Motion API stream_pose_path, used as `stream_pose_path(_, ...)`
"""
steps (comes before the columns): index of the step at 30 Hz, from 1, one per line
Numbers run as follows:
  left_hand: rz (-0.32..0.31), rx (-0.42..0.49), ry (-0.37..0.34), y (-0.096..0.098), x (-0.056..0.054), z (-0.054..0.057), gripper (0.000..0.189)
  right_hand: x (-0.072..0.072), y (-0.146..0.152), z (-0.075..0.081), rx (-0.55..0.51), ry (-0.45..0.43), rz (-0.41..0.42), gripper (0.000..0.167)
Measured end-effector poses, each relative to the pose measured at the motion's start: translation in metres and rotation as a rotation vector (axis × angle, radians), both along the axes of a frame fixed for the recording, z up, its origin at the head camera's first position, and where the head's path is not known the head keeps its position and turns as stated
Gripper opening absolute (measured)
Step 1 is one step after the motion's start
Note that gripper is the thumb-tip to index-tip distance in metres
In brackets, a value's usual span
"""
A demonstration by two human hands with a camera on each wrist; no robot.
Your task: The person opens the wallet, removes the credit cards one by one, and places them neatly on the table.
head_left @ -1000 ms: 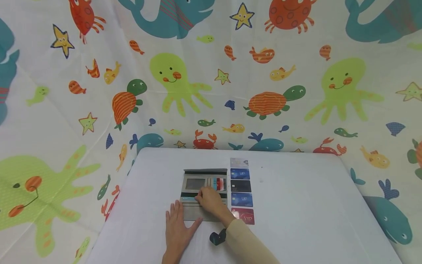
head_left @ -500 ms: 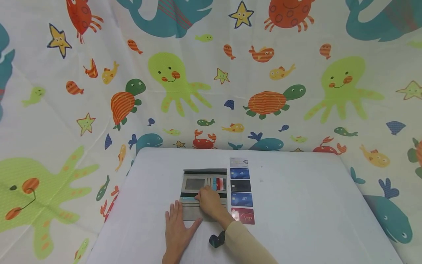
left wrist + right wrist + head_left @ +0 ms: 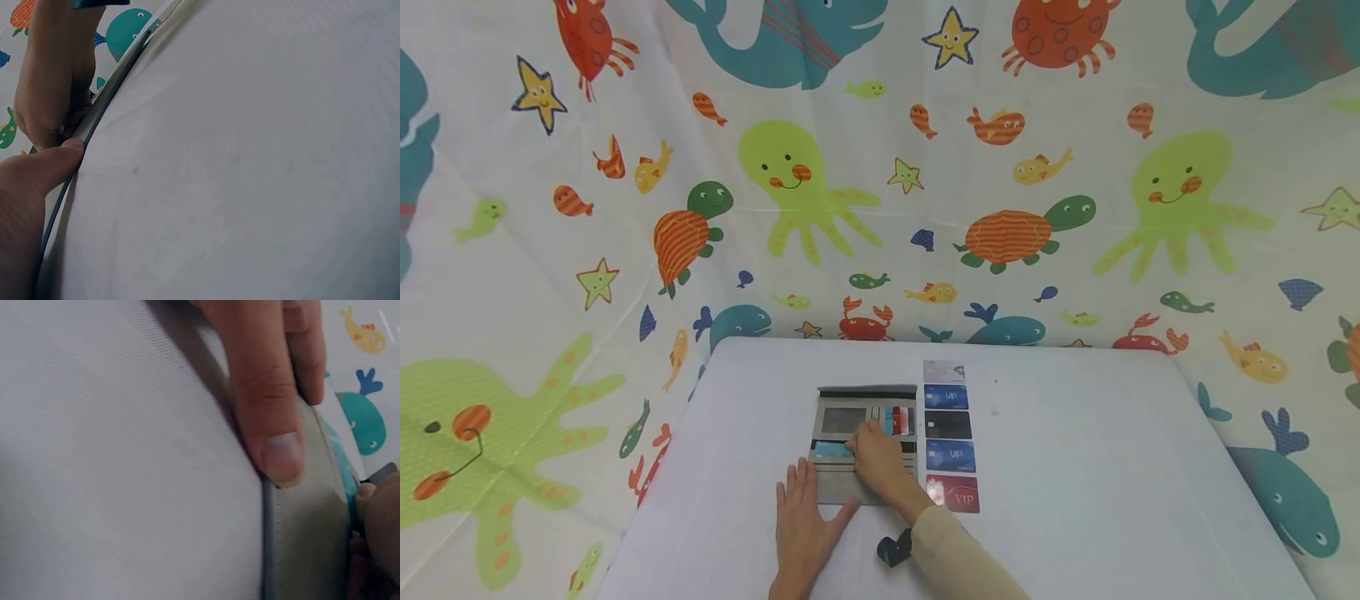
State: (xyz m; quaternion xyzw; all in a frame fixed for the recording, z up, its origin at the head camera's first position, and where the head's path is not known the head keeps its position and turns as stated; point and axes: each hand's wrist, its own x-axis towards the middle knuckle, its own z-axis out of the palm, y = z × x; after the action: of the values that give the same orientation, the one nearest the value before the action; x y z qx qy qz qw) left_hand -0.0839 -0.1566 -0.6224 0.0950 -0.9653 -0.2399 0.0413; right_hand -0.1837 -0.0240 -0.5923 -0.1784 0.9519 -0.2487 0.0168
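My right grip [image 3: 878, 460] pinches the blue card [image 3: 831, 450] in the unfolded wallet [image 3: 838, 488] on the counter [image 3: 1075, 467] while my left hand [image 3: 802, 521], fingers spread, rests at its near-left corner, apparently for drawing the card out, so the next pull should be level.

Head view: right-hand grip [image 3: 878, 460] covers the right end of the light-blue card [image 3: 830, 449] plus a patch of the wallet [image 3: 838, 487]; card's lower edge hidden inside it. Fine print on the card row [image 3: 951, 424] too small to read. Left forearm [image 3: 792, 583] and right sleeve [image 3: 966, 554] cut off at bottom. Left wrist view: left-hand grip [image 3: 28, 194] cropped by left edge.
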Motion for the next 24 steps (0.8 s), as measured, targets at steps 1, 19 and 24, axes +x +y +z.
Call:
stream_pose_path(1,0.0,-0.003,-0.004,0.0003,0.0,0.0003,0.11,-0.0002,0.0007,0.0002,-0.001,-0.011,0.004,0.018)
stream_pose_path(19,0.005,-0.011,-0.006,0.0013,0.0,0.0007,0.11,-0.008,0.0087,0.0017,-0.033,-0.134,0.064,0.017)
stream_pose_path(24,0.008,-0.007,-0.004,0.0016,0.0001,0.0021,0.109,-0.0076,0.008,0.0,-0.05,-0.098,0.056,0.017)
